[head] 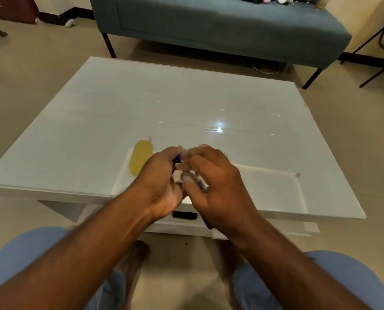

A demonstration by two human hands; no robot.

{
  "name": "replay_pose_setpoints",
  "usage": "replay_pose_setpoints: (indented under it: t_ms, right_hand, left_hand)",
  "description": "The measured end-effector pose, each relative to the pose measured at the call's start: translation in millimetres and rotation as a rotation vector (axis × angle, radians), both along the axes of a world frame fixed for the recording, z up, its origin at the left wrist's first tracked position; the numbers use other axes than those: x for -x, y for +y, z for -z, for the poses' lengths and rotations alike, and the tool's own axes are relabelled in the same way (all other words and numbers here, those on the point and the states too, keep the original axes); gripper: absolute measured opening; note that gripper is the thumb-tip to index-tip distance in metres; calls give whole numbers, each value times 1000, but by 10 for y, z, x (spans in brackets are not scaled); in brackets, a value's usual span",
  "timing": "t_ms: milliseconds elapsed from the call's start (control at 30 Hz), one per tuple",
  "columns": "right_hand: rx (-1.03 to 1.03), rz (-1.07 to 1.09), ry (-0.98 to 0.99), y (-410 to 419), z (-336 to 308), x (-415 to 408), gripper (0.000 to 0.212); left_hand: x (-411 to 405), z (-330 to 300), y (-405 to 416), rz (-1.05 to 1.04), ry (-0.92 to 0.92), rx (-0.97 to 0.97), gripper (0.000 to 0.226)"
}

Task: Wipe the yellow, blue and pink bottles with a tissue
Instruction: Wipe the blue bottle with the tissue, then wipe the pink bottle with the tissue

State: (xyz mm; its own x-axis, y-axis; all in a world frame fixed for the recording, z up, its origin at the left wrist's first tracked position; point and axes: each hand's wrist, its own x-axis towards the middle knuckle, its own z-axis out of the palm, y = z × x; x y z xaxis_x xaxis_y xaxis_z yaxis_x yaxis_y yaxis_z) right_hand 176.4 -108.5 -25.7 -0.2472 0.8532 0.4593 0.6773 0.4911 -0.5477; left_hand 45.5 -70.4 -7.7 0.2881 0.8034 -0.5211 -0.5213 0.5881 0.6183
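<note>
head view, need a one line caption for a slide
Both hands, left hand and right hand, rub a tissue over the blue bottle; yellow bottle lies nearby.

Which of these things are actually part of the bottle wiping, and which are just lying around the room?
Part of the job:
yellow bottle, lying on the white table
blue bottle, held between the left hand and right hand
tissue, bunched between the hands

Just lying about:
blue sofa
white items on the floor by the wall

The pink bottle is not visible.

My left hand [162,175] and right hand [211,175] cover nearly all the blue bottle [177,158]; between the fingers, the tissue [177,175] blurs, pink bottle unseen.
</note>
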Motion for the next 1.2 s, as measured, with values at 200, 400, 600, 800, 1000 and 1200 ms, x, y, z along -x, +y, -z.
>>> replay_pose_setpoints:
  t_ms: [200,400,600,800,1000,1200]
  right_hand:
    - [171,392,452,161,-249,-372,14]
    - [425,522,1149,219,-456,-604,29]
    - [466,530,1217,222,-451,-623,24]
    - [514,516,1295,247,-430,-644,23]
    - [510,525,1389,268,-407,-689,17]
    - [480,458,1480,296,-353,-723,17]
  left_hand:
    - [51,39,347,-74,643,-408,20]
    - [58,456,839,22,967,-466,26]
    - [-53,735,1047,132,1295,-675,29]
    - [-42,926,1094,165,1468,-855,23]
    - [-103,794,1046,191,1544,-909,36]
    - [-161,650,752,780,1621,-1192,117]
